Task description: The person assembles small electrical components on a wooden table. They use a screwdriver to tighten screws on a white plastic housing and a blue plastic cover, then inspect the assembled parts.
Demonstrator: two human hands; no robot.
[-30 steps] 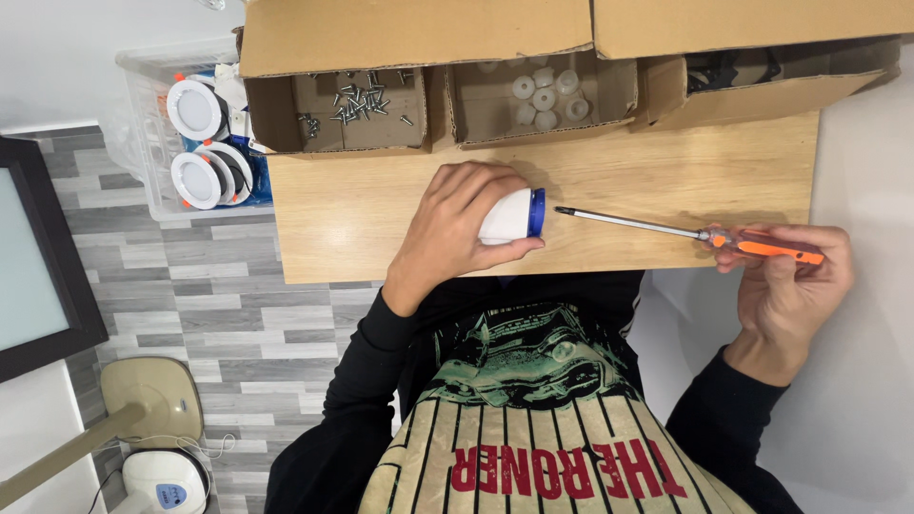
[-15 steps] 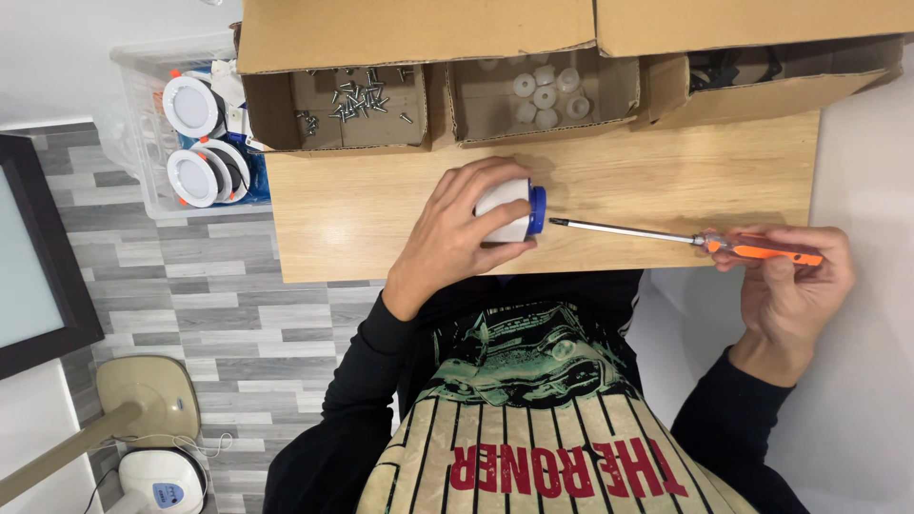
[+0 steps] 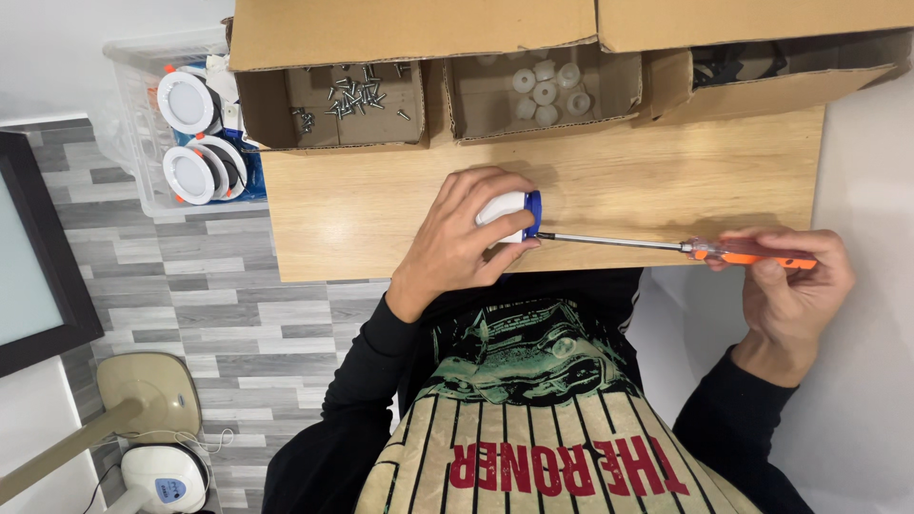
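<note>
Wooden table (image 3: pixel 381 219): left hand (image 3: pixel 462 238) clasps white fixture (image 3: pixel 505 211); right hand (image 3: pixel 795 290) pinches screwdriver (image 3: pixel 666 247).

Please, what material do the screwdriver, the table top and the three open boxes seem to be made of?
Screwdriver: thin shaft that looks like bare metal, grey and shiny; handle seems translucent orange plastic, held by the right hand.
Table top: pale wood or wood-look laminate, matte, with visible grain lines.
Boxes: brown cardboard, dull, with folded flaps and raw cut edges.
</note>
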